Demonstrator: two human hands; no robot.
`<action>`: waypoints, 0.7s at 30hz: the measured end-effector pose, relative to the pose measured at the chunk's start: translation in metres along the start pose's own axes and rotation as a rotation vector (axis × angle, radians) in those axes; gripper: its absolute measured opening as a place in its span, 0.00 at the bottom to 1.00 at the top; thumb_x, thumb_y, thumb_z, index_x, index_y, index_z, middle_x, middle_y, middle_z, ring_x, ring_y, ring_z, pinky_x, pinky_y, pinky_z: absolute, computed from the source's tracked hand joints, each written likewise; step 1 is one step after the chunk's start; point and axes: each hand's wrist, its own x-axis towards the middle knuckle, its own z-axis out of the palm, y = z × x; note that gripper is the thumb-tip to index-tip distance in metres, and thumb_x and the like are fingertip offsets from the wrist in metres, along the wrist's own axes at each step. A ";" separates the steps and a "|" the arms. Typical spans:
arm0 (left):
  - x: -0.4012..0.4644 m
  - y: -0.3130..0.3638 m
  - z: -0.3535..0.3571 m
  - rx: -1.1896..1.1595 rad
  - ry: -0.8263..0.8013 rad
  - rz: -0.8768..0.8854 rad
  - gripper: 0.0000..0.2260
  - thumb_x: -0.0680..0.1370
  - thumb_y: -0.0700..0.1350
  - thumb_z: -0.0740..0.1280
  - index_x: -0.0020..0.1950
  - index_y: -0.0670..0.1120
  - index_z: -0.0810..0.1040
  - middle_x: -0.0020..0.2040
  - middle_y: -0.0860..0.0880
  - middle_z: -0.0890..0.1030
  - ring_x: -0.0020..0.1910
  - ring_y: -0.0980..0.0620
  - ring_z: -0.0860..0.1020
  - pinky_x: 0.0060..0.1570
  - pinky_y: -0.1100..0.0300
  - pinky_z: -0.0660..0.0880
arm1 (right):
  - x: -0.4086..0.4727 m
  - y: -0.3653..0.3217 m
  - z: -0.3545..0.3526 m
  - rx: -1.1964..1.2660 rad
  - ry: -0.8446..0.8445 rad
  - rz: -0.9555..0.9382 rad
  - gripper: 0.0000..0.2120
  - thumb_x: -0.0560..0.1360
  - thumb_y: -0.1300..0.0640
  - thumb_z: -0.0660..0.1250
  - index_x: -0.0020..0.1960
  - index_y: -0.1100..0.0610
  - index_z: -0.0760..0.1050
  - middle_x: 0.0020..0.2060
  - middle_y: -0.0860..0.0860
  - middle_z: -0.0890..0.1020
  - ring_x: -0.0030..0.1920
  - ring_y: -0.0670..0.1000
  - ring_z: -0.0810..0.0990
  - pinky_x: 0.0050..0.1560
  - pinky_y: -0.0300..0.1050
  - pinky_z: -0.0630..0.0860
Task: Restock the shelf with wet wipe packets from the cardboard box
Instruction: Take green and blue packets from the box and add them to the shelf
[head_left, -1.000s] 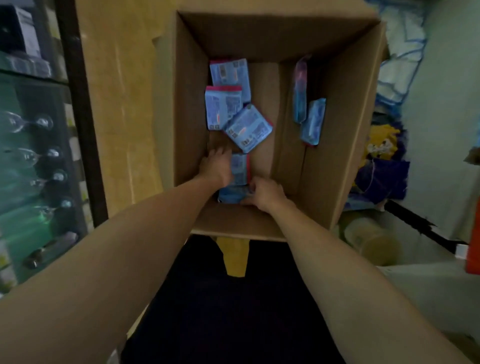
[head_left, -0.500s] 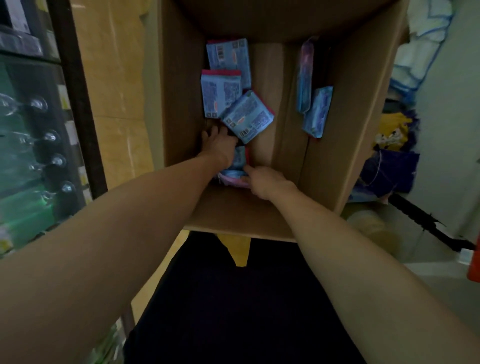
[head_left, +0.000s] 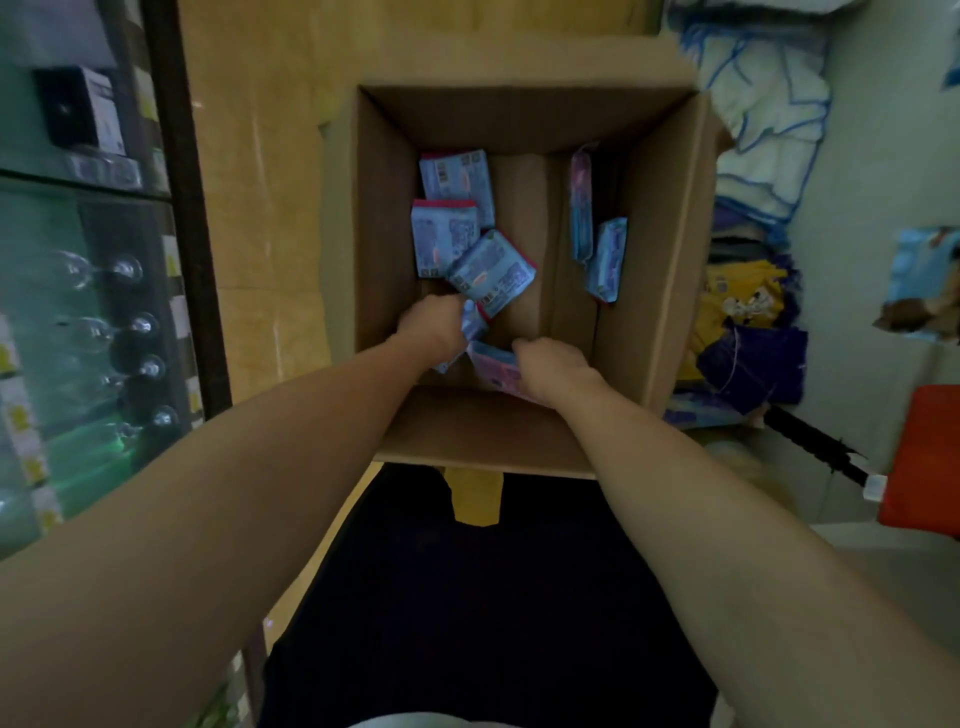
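Dim stockroom floor, yellow tiles, and we're looking straight down into the cardboard box (head_left: 670, 291). Nearest, the right hand (head_left: 553, 364) is curled round a pink-backed packet (head_left: 496, 366) by the near wall, clamped on it. Just beside it, the left hand (head_left: 434, 325) grips a blue packet (head_left: 470, 332) standing on edge. Further in, three loose wet wipe packets (head_left: 491, 273) overlap on the box bottom, and two more (head_left: 605, 260) lean against the right wall. Beyond, on the left, a glass shelf (head_left: 83, 176) carries a dark carton and stemware.

The risk, I'd say: both grabs look shallow, fingers on slick film, so a packet could slip back on the way up, or snag the tilted one touching the left hand's packet. Printing shows on the packets, but it's far too blurred to read any brand.
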 end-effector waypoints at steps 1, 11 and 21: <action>-0.007 0.002 -0.006 -0.003 0.020 -0.005 0.16 0.77 0.48 0.67 0.62 0.44 0.75 0.60 0.40 0.79 0.58 0.37 0.77 0.53 0.50 0.74 | -0.006 -0.002 -0.004 0.019 0.029 0.043 0.18 0.79 0.51 0.67 0.65 0.58 0.71 0.60 0.59 0.79 0.59 0.61 0.79 0.48 0.49 0.72; -0.084 0.029 -0.064 0.152 0.107 0.088 0.16 0.76 0.44 0.66 0.63 0.46 0.74 0.60 0.42 0.78 0.59 0.40 0.77 0.51 0.50 0.74 | -0.094 -0.024 -0.050 0.368 0.261 0.219 0.27 0.74 0.44 0.71 0.67 0.58 0.69 0.58 0.61 0.80 0.58 0.63 0.79 0.53 0.51 0.76; -0.157 0.057 -0.083 0.414 0.217 0.400 0.19 0.74 0.45 0.69 0.65 0.49 0.73 0.62 0.45 0.79 0.62 0.43 0.77 0.48 0.54 0.72 | -0.206 -0.063 -0.021 0.755 0.631 0.492 0.24 0.73 0.49 0.70 0.66 0.55 0.70 0.60 0.59 0.78 0.61 0.62 0.77 0.53 0.48 0.72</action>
